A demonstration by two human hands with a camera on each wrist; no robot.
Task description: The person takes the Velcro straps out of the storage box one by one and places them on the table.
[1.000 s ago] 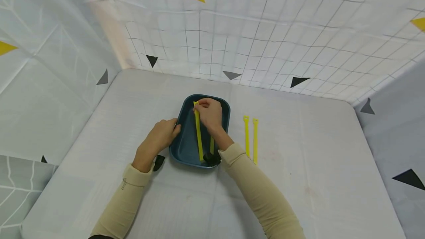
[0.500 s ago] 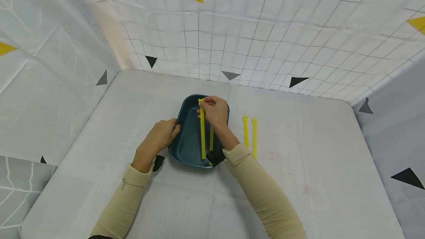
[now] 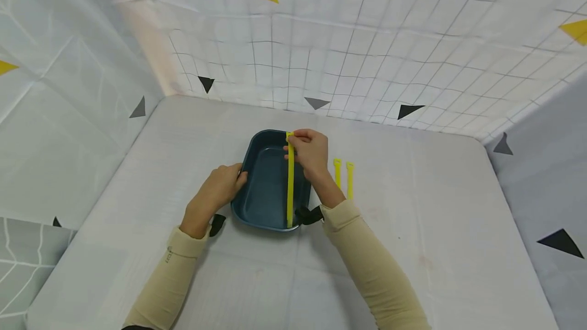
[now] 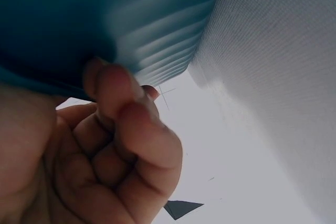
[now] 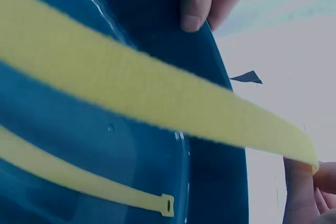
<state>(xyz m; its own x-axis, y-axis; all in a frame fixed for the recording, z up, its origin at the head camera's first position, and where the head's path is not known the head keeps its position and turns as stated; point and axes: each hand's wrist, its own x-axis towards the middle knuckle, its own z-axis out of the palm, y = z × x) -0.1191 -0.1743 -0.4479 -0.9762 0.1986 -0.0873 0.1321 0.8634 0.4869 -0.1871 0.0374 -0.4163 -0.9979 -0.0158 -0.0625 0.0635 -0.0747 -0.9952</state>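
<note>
My left hand (image 3: 217,190) grips the left rim of a dark blue tray (image 3: 263,182). In the left wrist view its fingers (image 4: 149,135) curl under the tray's ribbed outer wall (image 4: 163,40). My right hand (image 3: 314,154) pinches the far end of a yellow hook-and-loop cable tie (image 3: 290,182), above the tray's right side. The tie stretches lengthwise toward the near rim; whether its near end touches the tray, I cannot tell. A second yellow cable tie (image 5: 94,187), with a slotted head, lies inside the tray in the right wrist view; the head view hides it.
Two more yellow cable ties (image 3: 350,180) lie side by side on the white table (image 3: 412,208), right of the tray, partly behind the right forearm. Black straps (image 3: 309,215) hang at the wrists. White sheeting (image 3: 367,55) with coloured triangles walls the table's back and sides.
The right hand has moved right with the held cable tie, from over the tray's middle to its right side. The left hand keeps its grip on the rim.
</note>
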